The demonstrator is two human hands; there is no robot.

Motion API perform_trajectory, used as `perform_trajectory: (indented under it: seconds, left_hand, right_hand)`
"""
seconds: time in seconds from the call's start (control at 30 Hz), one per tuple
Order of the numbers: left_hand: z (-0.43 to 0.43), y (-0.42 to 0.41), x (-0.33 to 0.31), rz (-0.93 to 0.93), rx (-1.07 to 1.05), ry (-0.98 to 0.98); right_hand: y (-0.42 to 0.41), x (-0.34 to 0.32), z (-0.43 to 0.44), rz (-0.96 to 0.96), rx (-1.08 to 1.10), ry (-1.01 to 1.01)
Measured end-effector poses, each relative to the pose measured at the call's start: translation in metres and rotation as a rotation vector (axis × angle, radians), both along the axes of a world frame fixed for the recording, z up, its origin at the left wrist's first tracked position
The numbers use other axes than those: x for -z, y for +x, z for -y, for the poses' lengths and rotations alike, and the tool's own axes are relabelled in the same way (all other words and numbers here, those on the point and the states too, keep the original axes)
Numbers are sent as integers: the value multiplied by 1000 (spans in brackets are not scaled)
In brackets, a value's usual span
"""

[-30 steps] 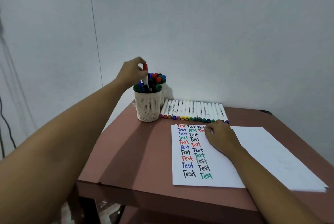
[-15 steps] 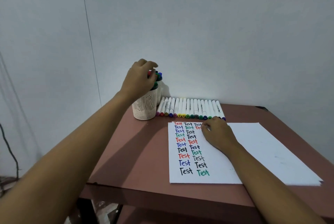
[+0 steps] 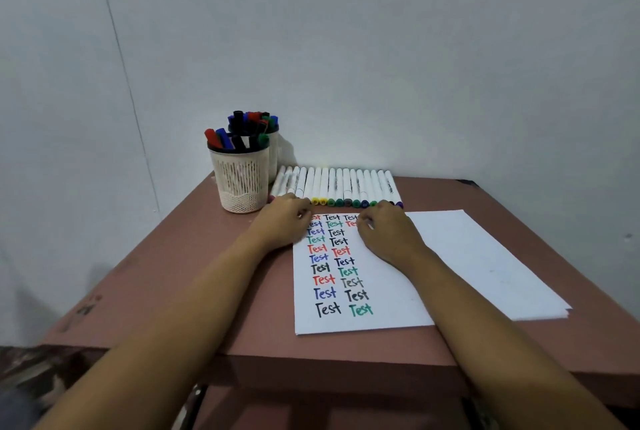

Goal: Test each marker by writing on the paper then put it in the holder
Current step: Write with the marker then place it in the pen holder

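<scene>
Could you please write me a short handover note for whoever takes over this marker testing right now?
Left hand: on the near ends at the left of the row of markers; I cannot tell whether it grips one.
Right hand: rests on the paper, fingers loosely curled, nothing seen in it.
Things: the row lies on the table just beyond the paper; the front holder and rear holder stand left of it, both holding markers.
Done: columns of "Test" in several colours.
Left: test each marker in the row, then put it in a holder.

A reddish-brown table (image 3: 173, 273) stands against plain pale-grey walls (image 3: 381, 48).
</scene>
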State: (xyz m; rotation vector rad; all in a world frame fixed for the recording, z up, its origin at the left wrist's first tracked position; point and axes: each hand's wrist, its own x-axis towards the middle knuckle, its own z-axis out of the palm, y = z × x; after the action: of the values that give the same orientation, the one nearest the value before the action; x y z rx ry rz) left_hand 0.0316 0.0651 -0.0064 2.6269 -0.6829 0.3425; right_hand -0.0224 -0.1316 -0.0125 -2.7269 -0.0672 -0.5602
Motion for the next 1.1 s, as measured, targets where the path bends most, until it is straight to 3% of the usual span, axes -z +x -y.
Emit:
perform_trajectory:
  seconds: [0.13, 0.3, 0.47, 0.77, 0.87, 1.1]
  left_hand:
    - [0, 4, 3, 27, 1, -5]
    - [-1, 8, 6, 24, 0, -10]
    - [0, 8, 6, 24, 0, -23]
    - [1, 5, 4, 20, -4, -39]
    - [0, 5, 4, 12, -4, -44]
    - [0, 3, 2, 1, -2, -97]
  right_hand:
    - [0, -7, 2, 70, 27, 6]
    - [14, -36, 22, -28, 156, 268]
    - [33, -41, 50, -81, 303, 252]
    - [58, -29, 52, -227, 334, 123]
    - [61, -26, 53, -193, 372, 127]
    - [47, -37, 55, 91, 462, 438]
